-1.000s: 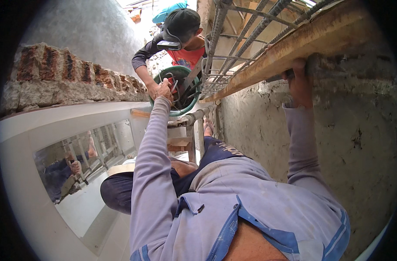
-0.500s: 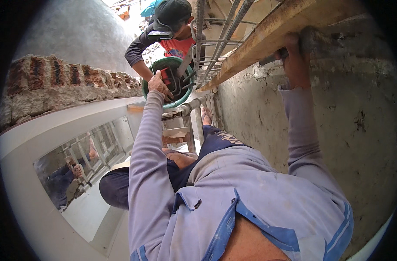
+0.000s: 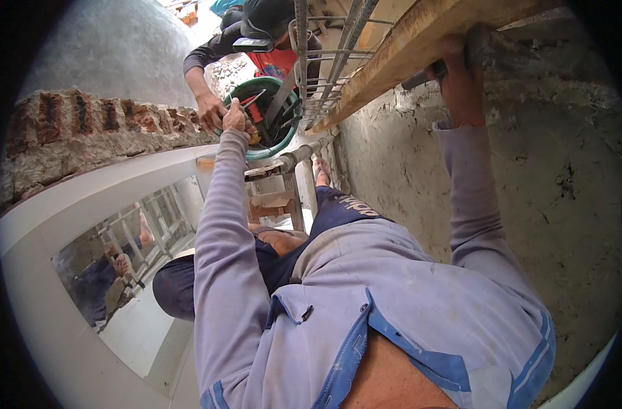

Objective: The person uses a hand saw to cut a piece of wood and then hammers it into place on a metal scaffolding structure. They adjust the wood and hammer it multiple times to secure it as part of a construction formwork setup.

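Observation:
My left hand (image 3: 236,120) reaches forward to the near left rim of a green bucket (image 3: 282,144). Its fingers are bent and closed; what they hold is hidden. Inside the bucket lie tools: a red-handled tool (image 3: 255,112), a flat grey blade (image 3: 278,103) and dark pieces. A co-worker's hand (image 3: 210,111) is right beside my left hand at the rim. Up on the right, my right hand (image 3: 459,78) is wrapped round a dark bar-like piece (image 3: 417,80) below a wooden plank (image 3: 393,65). The kind of that piece is unclear.
A co-worker (image 3: 270,34) bends over beyond the bucket. Steel rebar (image 3: 301,48) stands beside the plank. Rough grey wall (image 3: 529,184) runs along my right. Broken brickwork (image 3: 86,136) tops a ledge at left, above a mirror-like panel (image 3: 120,259). A wooden ladder-like frame (image 3: 294,198) stands below.
My left hand has shifted left and slightly away, from over the bucket to its rim. The co-worker's hand now shows outside the rim. My right hand keeps its hold.

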Demonstrator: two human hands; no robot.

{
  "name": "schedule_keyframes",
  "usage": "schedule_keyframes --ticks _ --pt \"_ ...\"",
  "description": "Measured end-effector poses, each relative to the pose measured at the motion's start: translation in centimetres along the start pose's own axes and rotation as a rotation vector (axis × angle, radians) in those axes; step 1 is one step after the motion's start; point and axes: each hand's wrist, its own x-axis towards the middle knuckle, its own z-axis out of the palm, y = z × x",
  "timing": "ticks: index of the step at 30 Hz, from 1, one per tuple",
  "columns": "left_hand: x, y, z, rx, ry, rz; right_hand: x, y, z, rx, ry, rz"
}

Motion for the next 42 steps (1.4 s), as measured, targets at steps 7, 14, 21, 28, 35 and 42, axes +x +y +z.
schedule_keyframes --ticks 7,14,21,28,35,42 --pt "-1.4 0.7 0.5 -0.069 0.12 -0.052 0.3 -0.7 0.5 -0.003 -0.085 0.025" --pt "-3.8 3.3 0.5 -0.142 0.021 -0.041 0.0 -2.6 2.1 0.045 -0.064 0.006" --pt "-6.5 7.3 -0.5 -0.247 0.042 0.088 0.0 -2.6 1.7 0.204 -0.112 -0.027" --pt "-13.4 11.3 0.1 -0.413 -0.004 0.241 0.4 -2.0 1.7 0.229 -0.136 -0.034" --pt "-22.9 14.4 -1.1 -0.493 -0.134 0.399 1.3 -0.5 1.1 0.029 -0.129 -0.1" --pt "-32.7 13.7 -2.2 -0.553 -0.341 0.491 0.6 -1.9 1.8 0.246 -0.073 -0.036"
